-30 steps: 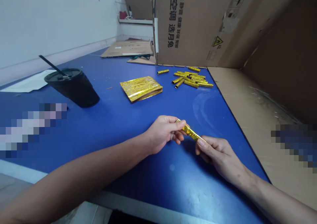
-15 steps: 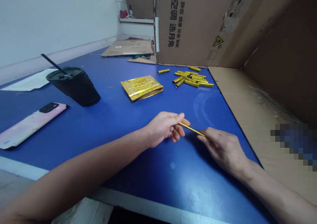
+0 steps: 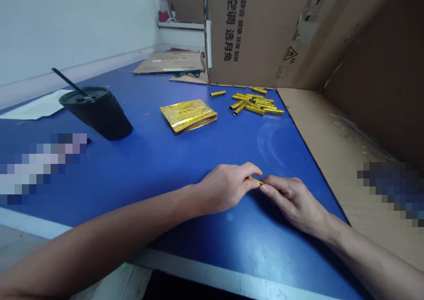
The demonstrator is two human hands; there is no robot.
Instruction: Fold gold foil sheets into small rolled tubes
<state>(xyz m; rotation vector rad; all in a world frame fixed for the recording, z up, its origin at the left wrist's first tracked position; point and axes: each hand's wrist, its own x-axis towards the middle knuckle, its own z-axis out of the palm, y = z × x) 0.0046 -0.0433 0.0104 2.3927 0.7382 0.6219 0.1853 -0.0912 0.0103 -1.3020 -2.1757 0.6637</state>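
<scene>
Left hand: the left hand [image 3: 228, 187] lies low on the blue tabletop surface [image 3: 159, 158]. Its thumb and forefinger are closed on one end of a narrow gold foil strip [image 3: 255, 180], and the other fingers curl underneath.
Right hand: the right hand [image 3: 294, 200] meets the left almost fingertip to fingertip and pinches the strip's other end, knuckles up.
Foil strip: only a sliver shows between the two sets of fingertips, near the front of the surface. I cannot tell whether it touches the surface or sits just above it.
Why held so: as a judgement, a pinch at both ends with the hands braced low steadies a piece this thin and slippery and lets the fingertips work it closely.
Flat stack: a squared stack of flat gold foil sheets [image 3: 188, 114] lies further back, well apart from the hands.
Rolled pieces: a heap of small gold foil rolls [image 3: 256, 105] sits near the foot of a large brown cardboard box [image 3: 258, 30], with one roll off to its left. The heap lies apart from the flat stack, probably so the two do not mix.
Cardboard sheet: a flat brown cardboard sheet [image 3: 331, 132] covers the right side and borders the blue.
Cup: a black lidded cup with a black straw [image 3: 99, 114] stands to the left, clear of the hands and foil.
Paper: a white paper sheet [image 3: 36, 108] lies behind the cup.
</scene>
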